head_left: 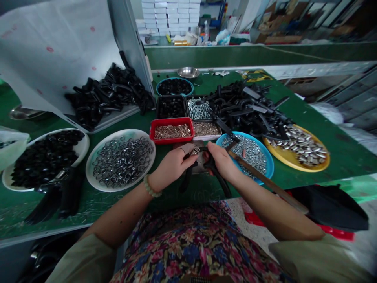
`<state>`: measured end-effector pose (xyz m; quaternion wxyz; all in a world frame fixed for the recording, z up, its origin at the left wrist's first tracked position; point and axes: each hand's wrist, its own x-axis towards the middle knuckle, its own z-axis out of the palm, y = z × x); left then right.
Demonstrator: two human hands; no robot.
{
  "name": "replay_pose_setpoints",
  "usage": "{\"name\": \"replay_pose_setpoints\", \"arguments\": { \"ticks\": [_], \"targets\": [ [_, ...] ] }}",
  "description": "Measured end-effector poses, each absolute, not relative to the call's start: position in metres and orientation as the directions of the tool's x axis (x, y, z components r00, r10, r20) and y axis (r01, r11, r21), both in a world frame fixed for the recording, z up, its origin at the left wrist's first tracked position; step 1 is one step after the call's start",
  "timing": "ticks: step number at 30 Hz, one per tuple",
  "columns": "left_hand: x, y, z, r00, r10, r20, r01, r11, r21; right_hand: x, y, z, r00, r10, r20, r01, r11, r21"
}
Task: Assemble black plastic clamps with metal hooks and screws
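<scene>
Between my two hands, over the near edge of the green bench, is a pair of pruning shears (219,177) with black handles pointing toward me. My left hand (172,167) closes its thumb and fingers at the shears' left side, where a small metal coil spring (194,151) shows by the thumb. Wrapped around the right side of the shears is my right hand (222,159). The jaw end is mostly hidden by my fingers. A flat metal block (202,164) lies beneath. Just right of my right hand, a hammer (265,179) rests across a blue tray's edge.
Another pair of pruning shears (63,188) lies at left, near a white tray of metal rings (122,161). A red box of rivet-like pins (172,131) stands ahead. Small metal parts fill the blue tray (271,169). Black tool halves (247,106) are heaped behind; a yellow tray (321,165) stands right.
</scene>
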<state>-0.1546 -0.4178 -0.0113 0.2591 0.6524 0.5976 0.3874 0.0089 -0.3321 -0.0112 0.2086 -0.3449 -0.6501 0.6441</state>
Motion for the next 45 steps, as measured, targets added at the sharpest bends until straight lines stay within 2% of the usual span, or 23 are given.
{"name": "replay_pose_setpoints", "arguments": {
  "ticks": [6, 11, 14, 18, 21, 25, 27, 28, 29, 31, 33, 34, 35, 37, 39, 40, 42, 45],
  "targets": [
    [-0.159, -0.416, -0.012, -0.012, 0.982, 0.187, 0.667, -0.132, 0.733, 0.009, -0.334, -0.008, -0.675, 0.723, -0.147, 0.219, 0.006, -0.976],
    [-0.168, -0.416, -0.014, 0.118, 0.986, 0.12, 0.755, -0.168, 0.633, 0.006, -0.331, 0.002, -0.728, 0.666, -0.164, 0.287, 0.078, -0.955],
    [-0.166, -0.415, -0.016, 0.151, 0.982, 0.112, 0.718, -0.187, 0.671, 0.001, -0.332, 0.003, -0.724, 0.657, -0.21, 0.329, 0.061, -0.942],
    [-0.149, -0.414, -0.025, -0.033, 0.984, 0.174, 0.611, -0.117, 0.783, -0.008, -0.347, -0.01, -0.613, 0.781, -0.116, 0.23, 0.036, -0.973],
    [-0.139, -0.417, -0.033, -0.131, 0.98, 0.152, 0.584, -0.047, 0.81, -0.01, -0.359, -0.026, -0.565, 0.82, -0.091, 0.179, 0.014, -0.984],
    [-0.154, -0.428, -0.03, -0.116, 0.983, 0.141, 0.557, -0.053, 0.829, -0.011, -0.342, -0.038, -0.671, 0.739, -0.059, 0.13, 0.039, -0.991],
    [-0.169, -0.434, -0.024, -0.113, 0.979, 0.172, 0.577, -0.077, 0.813, -0.02, -0.312, -0.039, -0.757, 0.652, 0.039, 0.146, 0.228, -0.963],
    [-0.174, -0.437, -0.021, -0.13, 0.971, 0.202, 0.621, -0.08, 0.78, -0.029, -0.294, -0.038, -0.787, 0.609, 0.097, 0.181, 0.379, -0.908],
    [-0.178, -0.439, -0.021, -0.146, 0.96, 0.239, 0.688, -0.075, 0.722, -0.041, -0.276, -0.038, -0.814, 0.562, 0.145, 0.243, 0.557, -0.794],
    [-0.177, -0.442, -0.025, -0.095, 0.956, 0.279, 0.841, -0.073, 0.537, -0.071, -0.245, -0.037, -0.871, 0.477, 0.117, 0.394, 0.821, -0.414],
    [-0.17, -0.443, -0.035, 0.054, 0.976, 0.211, 0.928, -0.127, 0.349, -0.101, -0.225, -0.038, -0.905, 0.424, -0.028, 0.425, 0.902, -0.07],
    [-0.167, -0.442, -0.041, 0.125, 0.981, 0.151, 0.939, -0.166, 0.3, -0.113, -0.22, -0.039, -0.905, 0.414, -0.096, 0.413, 0.91, 0.028],
    [-0.166, -0.44, -0.046, 0.188, 0.977, 0.097, 0.932, -0.209, 0.296, -0.123, -0.217, -0.04, -0.901, 0.408, -0.145, 0.4, 0.913, 0.081],
    [-0.175, -0.429, -0.051, 0.271, 0.961, 0.05, 0.879, -0.269, 0.393, -0.133, -0.215, -0.043, -0.9, 0.394, -0.188, 0.38, 0.919, 0.106],
    [-0.197, -0.406, -0.049, 0.245, 0.967, 0.074, 0.826, -0.248, 0.507, -0.133, -0.215, -0.045, -0.908, 0.374, -0.189, 0.36, 0.927, 0.103],
    [-0.212, -0.39, -0.047, 0.158, 0.983, 0.095, 0.829, -0.184, 0.529, -0.132, -0.215, -0.046, -0.913, 0.367, -0.177, 0.353, 0.93, 0.102],
    [-0.239, -0.354, -0.044, -0.083, 0.989, 0.12, 0.902, 0.024, 0.431, -0.129, -0.214, -0.047, -0.921, 0.362, -0.146, 0.351, 0.931, 0.1],
    [-0.263, -0.308, -0.048, -0.128, 0.992, -0.021, 0.953, 0.129, 0.273, -0.129, -0.21, -0.05, -0.914, 0.369, -0.168, 0.356, 0.929, 0.102]
  ]
}}
